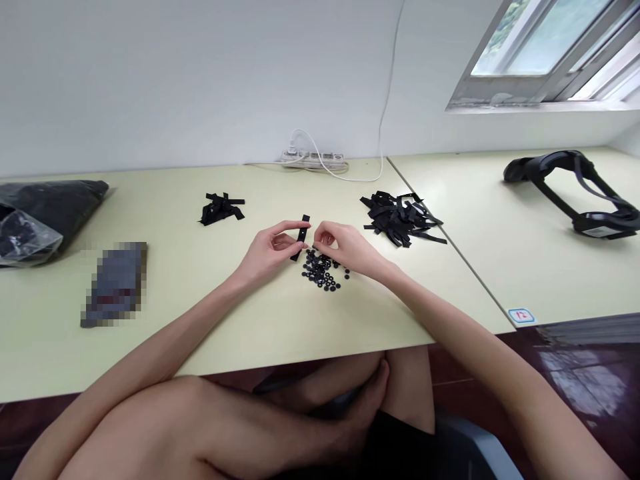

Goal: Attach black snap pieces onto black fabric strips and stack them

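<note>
Presently | left fingers [286,227] pinch strip [301,235] | discs [320,268] well inside table edge [310,355]

On the table [280,327] we see discs [319,271] before us, a left strip pile [219,211] and a right strip pile [395,217] behind them. Farther back, a power strip [327,160] lies by the wall [200,80].
</note>
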Demonstrator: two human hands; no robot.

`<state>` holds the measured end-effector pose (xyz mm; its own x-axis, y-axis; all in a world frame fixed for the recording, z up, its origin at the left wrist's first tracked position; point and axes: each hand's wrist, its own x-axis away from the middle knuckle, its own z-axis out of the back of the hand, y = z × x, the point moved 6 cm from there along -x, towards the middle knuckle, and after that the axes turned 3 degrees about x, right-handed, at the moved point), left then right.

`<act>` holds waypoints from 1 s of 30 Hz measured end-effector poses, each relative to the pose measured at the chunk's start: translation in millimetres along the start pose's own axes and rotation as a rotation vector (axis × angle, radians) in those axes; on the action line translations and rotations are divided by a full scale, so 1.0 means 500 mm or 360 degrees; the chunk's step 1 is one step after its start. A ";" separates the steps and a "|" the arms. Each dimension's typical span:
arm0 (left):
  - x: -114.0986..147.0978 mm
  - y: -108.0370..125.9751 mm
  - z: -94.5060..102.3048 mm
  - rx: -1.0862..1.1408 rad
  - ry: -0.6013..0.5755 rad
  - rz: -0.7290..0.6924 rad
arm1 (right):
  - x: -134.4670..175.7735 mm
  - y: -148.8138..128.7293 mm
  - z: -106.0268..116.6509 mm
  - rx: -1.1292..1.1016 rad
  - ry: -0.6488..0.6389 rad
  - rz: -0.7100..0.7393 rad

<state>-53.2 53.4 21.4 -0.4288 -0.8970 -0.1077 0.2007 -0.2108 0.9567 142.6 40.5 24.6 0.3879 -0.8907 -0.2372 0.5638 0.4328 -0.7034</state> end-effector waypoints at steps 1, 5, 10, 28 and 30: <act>0.000 0.001 -0.001 0.0009 -0.0006 -0.0004 | -0.001 -0.003 0.005 -0.0109 0.0070 -0.0012; 0.000 0.003 -0.003 0.0000 -0.0025 -0.0014 | -0.001 -0.014 0.017 -0.0390 0.0206 0.0017; 0.001 0.003 -0.004 -0.0048 -0.0028 -0.0018 | 0.001 -0.002 0.003 -0.0278 0.0016 -0.0052; 0.003 0.008 -0.006 -0.0043 -0.0037 -0.0063 | -0.004 0.005 0.007 -0.0537 0.0207 -0.0048; 0.004 0.008 -0.005 -0.0038 -0.0022 -0.0078 | -0.005 0.004 0.009 -0.0591 0.0222 -0.0050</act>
<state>-51.1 49.9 24.3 -0.4508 -0.8799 -0.1500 0.2002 -0.2634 0.9437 146.1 44.2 26.6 0.2571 -0.9241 -0.2826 0.2618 0.3481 -0.9002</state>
